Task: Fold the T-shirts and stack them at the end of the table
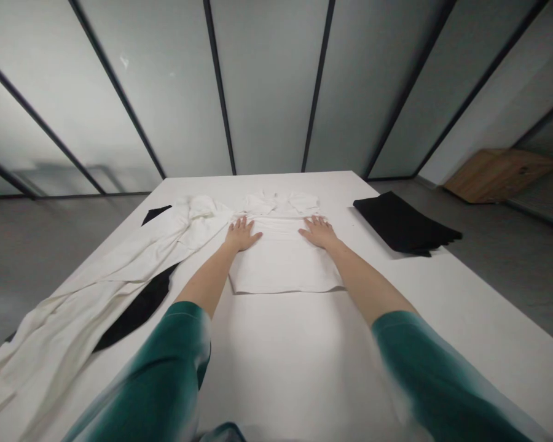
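A white shirt [286, 264] lies spread on the white table [276, 362], its straight hem toward me and its collar end at the far side. On its left edge my left hand [242, 234] rests flat, fingers apart. My right hand [319, 232] lies flat on the right edge, fingers spread as well. Shallow wrinkles run across the cloth between and beyond the hands. Neither hand grips anything.
Rumpled white garments [120, 270] stretch along the left side of the table, over black cloth [141, 310]. A stack of folded black cloth [400, 222] sits at the right edge. Frosted glass panels [267, 80] stand behind; a wooden cabinet [493, 175] is at far right.
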Demonstrator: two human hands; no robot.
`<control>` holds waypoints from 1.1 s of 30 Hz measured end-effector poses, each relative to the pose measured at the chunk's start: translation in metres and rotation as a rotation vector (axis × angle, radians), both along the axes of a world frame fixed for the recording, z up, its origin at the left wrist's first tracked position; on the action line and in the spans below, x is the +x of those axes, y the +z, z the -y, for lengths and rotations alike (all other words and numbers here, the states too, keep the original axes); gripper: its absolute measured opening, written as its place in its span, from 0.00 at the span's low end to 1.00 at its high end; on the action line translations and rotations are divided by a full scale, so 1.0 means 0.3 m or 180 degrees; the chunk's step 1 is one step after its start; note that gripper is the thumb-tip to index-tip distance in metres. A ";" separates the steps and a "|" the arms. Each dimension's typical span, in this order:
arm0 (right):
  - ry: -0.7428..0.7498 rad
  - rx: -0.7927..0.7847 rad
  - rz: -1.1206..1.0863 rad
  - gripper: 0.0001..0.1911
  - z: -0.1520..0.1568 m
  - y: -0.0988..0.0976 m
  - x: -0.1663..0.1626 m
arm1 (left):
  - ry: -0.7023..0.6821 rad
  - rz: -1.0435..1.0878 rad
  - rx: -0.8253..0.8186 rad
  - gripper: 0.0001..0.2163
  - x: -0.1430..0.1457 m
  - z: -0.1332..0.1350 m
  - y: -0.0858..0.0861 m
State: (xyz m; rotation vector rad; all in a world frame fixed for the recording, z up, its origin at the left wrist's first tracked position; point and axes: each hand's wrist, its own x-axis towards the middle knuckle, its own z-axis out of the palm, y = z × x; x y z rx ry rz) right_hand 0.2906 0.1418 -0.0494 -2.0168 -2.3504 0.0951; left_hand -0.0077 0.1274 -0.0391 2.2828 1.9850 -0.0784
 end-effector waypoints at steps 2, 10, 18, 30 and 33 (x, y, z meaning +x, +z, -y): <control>0.0001 0.0002 0.0022 0.37 -0.004 0.001 0.000 | 0.0005 0.0005 0.0009 0.38 0.001 -0.002 0.000; 0.0130 -0.0026 0.0157 0.36 0.108 -0.001 0.029 | -0.0171 0.0011 0.0052 0.37 -0.003 0.099 0.001; 0.0250 0.0244 0.0197 0.33 0.272 0.001 0.070 | -0.0233 0.0068 0.0090 0.34 -0.017 0.236 0.015; -0.0196 0.0369 -0.0086 0.30 0.444 -0.052 0.249 | 0.0065 0.0034 0.0376 0.32 -0.164 0.409 0.006; -0.0299 0.0510 -0.0228 0.27 0.444 -0.042 0.249 | 0.0507 0.0032 0.0659 0.32 -0.178 0.411 0.005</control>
